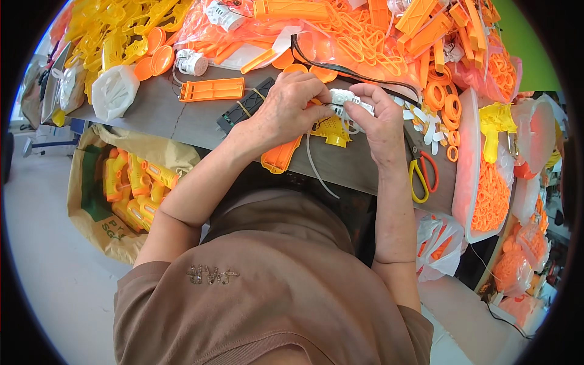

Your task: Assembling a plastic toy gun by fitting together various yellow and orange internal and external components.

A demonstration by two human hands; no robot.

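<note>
Housing (pixel 342 96): small, white, moulded; held up between both hands, over the middle of the counter (pixel 359 163).
Left hand (pixel 291 102): fingers pinched at the housing's left end; exact contact partly hidden.
Right hand (pixel 382 125): thumb and index finger grasping the housing's right end, other fingers curled.
Handling (judged): light, stiff plastic; smooth faces may slip; small moulded details could snap if squeezed hard. Best hold: the two ends, pinched lightly.
Tube (pixel 317 167): thin, white, apparently flexible; hangs below the hands toward the front edge; could snag. Its attachment is unclear.
Yellow part (pixel 331 131): directly beneath the hands, near the orange shell (pixel 281 157).
Left side: banded dark case (pixel 237 113) beside the left wrist; bare counter farther left.
Right side: scissors (pixel 420 159) near the front edge, limiting sideways room; bare patch between tube and scissors.
Far side: black cord (pixel 322 64) and heaped orange pieces (pixel 359 36) crowd reach; freest room is toward the body.
</note>
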